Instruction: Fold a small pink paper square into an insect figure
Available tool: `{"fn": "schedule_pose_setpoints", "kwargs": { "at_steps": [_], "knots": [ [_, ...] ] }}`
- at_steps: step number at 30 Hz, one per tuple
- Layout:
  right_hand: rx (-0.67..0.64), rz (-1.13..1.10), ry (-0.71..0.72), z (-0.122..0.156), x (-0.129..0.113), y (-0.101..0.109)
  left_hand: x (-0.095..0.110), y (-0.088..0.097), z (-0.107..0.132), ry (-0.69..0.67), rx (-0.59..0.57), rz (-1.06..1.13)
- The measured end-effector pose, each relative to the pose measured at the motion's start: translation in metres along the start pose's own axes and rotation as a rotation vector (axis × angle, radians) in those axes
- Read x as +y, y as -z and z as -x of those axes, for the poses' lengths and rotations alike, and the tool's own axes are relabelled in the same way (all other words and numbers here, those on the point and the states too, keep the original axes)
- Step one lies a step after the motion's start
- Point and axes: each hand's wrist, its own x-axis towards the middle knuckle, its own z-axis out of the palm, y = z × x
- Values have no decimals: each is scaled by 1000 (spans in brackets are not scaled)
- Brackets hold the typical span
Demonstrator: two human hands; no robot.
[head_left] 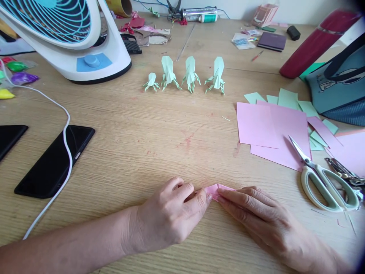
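Note:
A small folded piece of pink paper [212,189] lies low on the wooden table, between my two hands. My left hand [178,209] pinches its left end, thumb and forefinger pressed together with the other fingers curled. From the other side, my right hand [256,213] grips the paper's right part between thumb and fingertips. A creased ridge shows in the middle of the paper; both ends are hidden under my fingers. Farther back, several pale green origami figures with thin legs stand in a row, the tallest-looking one [218,74] at the right and a smaller one [151,82] at the left.
Pink paper sheets [256,121] overlap green scraps [288,98] at the right, with scissors [327,182] lying partly on them. A red flask [316,45] and a blue bag [339,80] stand behind. At left are a fan [94,62], a phone [54,163] and a white cable [68,144].

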Motion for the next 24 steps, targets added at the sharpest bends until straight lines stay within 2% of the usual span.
{"fn": "schedule_pose_setpoints", "kwargs": {
  "at_steps": [8, 15, 18, 24],
  "knots": [
    [1, 4, 4, -1, 0, -1, 5, 5, -3, -9, -117, -59],
    [16, 5, 5, -1, 0, -3, 16, 1, -6, 2, -69, -13],
    [21, 0, -3, -1, 0, -2, 19, 1, -6, 56, -81, 35],
    [14, 1, -2, 0, 1, -2, 21, 1, -2, 75, -110, 29]
  ]
}}
